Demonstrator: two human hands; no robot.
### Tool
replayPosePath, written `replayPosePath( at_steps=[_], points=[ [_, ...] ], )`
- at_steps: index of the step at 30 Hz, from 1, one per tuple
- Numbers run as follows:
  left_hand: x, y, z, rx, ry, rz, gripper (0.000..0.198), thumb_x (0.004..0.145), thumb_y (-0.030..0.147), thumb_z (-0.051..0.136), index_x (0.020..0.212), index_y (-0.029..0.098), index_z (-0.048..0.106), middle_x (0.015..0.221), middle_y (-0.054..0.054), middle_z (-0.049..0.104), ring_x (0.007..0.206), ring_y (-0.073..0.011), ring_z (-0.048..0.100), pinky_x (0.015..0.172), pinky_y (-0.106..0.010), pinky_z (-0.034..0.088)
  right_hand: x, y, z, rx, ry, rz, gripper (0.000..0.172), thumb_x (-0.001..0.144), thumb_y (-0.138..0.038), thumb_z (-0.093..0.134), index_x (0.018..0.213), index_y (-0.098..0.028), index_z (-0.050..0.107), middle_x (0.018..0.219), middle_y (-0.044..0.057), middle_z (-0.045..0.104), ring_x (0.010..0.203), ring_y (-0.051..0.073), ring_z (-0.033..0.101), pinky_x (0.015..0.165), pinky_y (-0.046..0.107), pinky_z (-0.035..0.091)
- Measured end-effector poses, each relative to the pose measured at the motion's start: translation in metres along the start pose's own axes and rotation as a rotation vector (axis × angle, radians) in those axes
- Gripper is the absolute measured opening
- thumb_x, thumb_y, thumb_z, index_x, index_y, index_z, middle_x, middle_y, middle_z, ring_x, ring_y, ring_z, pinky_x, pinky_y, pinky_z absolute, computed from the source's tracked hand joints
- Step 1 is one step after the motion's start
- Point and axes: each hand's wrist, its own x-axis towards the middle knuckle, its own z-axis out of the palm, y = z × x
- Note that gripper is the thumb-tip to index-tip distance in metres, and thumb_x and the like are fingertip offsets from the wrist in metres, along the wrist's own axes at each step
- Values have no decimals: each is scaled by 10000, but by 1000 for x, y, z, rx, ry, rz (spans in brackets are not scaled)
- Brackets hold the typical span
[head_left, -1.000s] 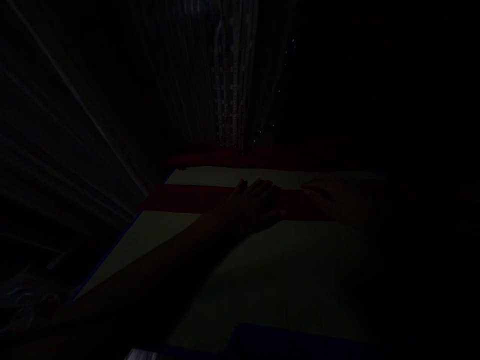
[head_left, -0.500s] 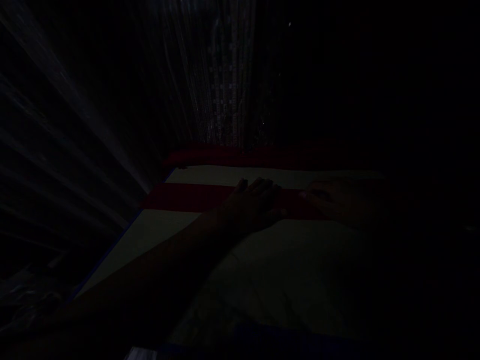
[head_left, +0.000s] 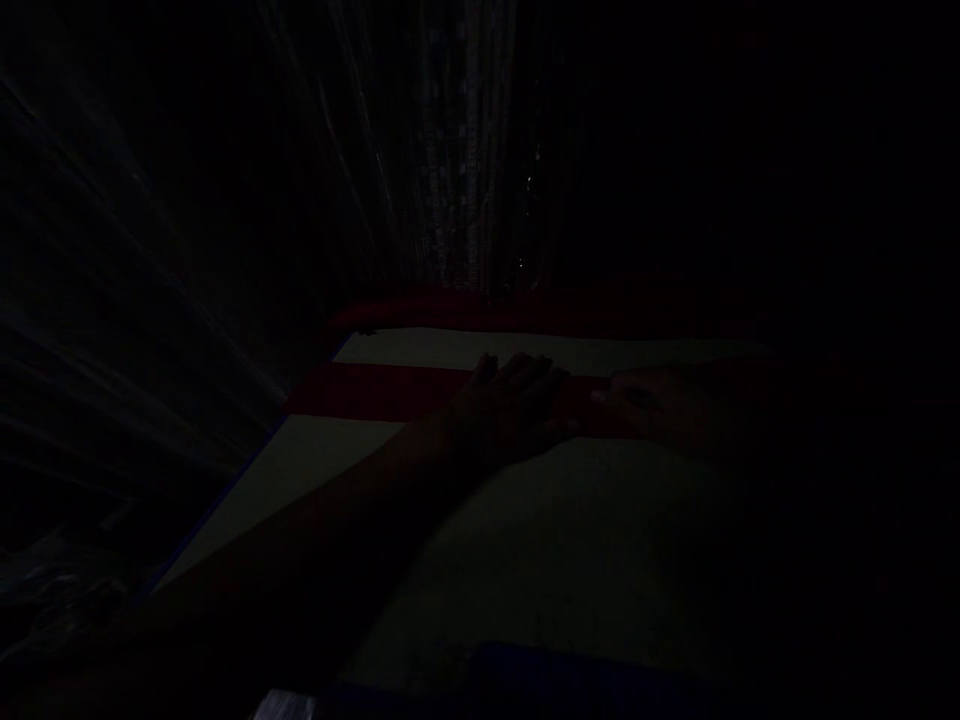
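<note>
The scene is very dark. My left hand (head_left: 506, 405) lies flat with its fingers spread, resting across a dark red band (head_left: 367, 390) that runs over a pale cloth (head_left: 322, 455). To its right, my right hand (head_left: 660, 405) sits on the same band, its fingers curled in and the thumb pointing left toward my left hand. Whether anything is between those fingers is lost in shadow. A thin blue edging (head_left: 225, 490) follows the left side of the cloth.
Behind the cloth lies a roll or fold of dark red fabric (head_left: 450, 308). Rows of hanging threads or strips (head_left: 450, 200) rise beyond it. A dark blue patch (head_left: 555, 670) and a small whitish piece (head_left: 283, 705) show at the bottom. Tangled material (head_left: 60, 590) lies lower left.
My right hand has shifted slightly, its fingers more curled. My left hand stays almost in place, moving a touch to the right. The picture is a little darker at the left.
</note>
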Motion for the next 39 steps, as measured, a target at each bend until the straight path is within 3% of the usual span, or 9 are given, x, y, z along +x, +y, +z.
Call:
replayPosePath(
  at_steps=[10,14,17,19,21,24,29,33,39],
  points=[
    [-2,4,-7,-16,-11,-24,736,1056,681,248,1638,229,251,1699,-63,178,1585,-286,116,1235,-628,107,-2,-1,4,-37,-74,-30,501,964,-664,431,850,-288,742,887,40,751,761,258,679,675,397,456],
    [-1,2,-6,-45,45,-38,708,1056,677,263,1623,257,300,1696,-55,214,1578,-319,136,1222,-655,120,-1,-8,1,-42,85,-30,499,982,-652,400,877,-287,725,892,44,733,793,264,678,692,408,485],
    [0,-2,-3,-42,85,-56,707,1050,693,228,1617,279,320,1691,-45,239,1571,-337,154,1217,-667,124,3,-1,10,20,236,-160,477,1017,-591,366,1120,-268,703,1216,78,702,1100,285,661,911,441,523],
    [1,-4,-1,-21,65,-69,721,1052,687,207,1620,255,313,1694,-48,224,1575,-333,138,1222,-659,122,6,7,21,20,210,-240,546,1038,-575,321,1389,-249,582,1512,88,533,1394,308,487,1140,516,399],
    [2,-5,-1,7,13,-75,748,1052,683,196,1634,221,274,1704,-54,168,1583,-327,97,1229,-655,101,6,14,33,-62,90,-259,620,1045,-581,268,1547,-246,413,1646,82,357,1526,332,295,1219,637,225],
    [3,-6,1,41,-20,-70,772,1049,688,185,1649,203,219,1709,-50,114,1587,-318,71,1235,-653,86,5,17,40,-142,-9,-197,654,1038,-596,210,1605,-283,302,1685,57,264,1560,329,206,1224,692,136],
    [4,-8,5,55,28,-64,761,1049,692,182,1644,221,236,1705,-46,145,1581,-327,109,1225,-671,110,4,14,34,-148,63,-173,695,1027,-621,158,1612,-271,291,1694,50,236,1570,284,187,1258,612,142],
    [4,-7,4,44,-7,-84,749,1053,682,180,1649,230,217,1706,-34,128,1586,-311,89,1235,-652,102,5,14,33,-164,-6,-152,715,1019,-640,155,1602,-258,317,1686,54,256,1564,296,208,1243,655,134],
    [5,-7,4,32,16,-83,767,1040,710,177,1647,242,230,1705,-37,144,1582,-319,112,1233,-660,96,7,15,30,-172,25,-144,752,1013,-651,153,1616,-225,295,1700,37,204,1578,270,154,1261,603,147]
  ],
)
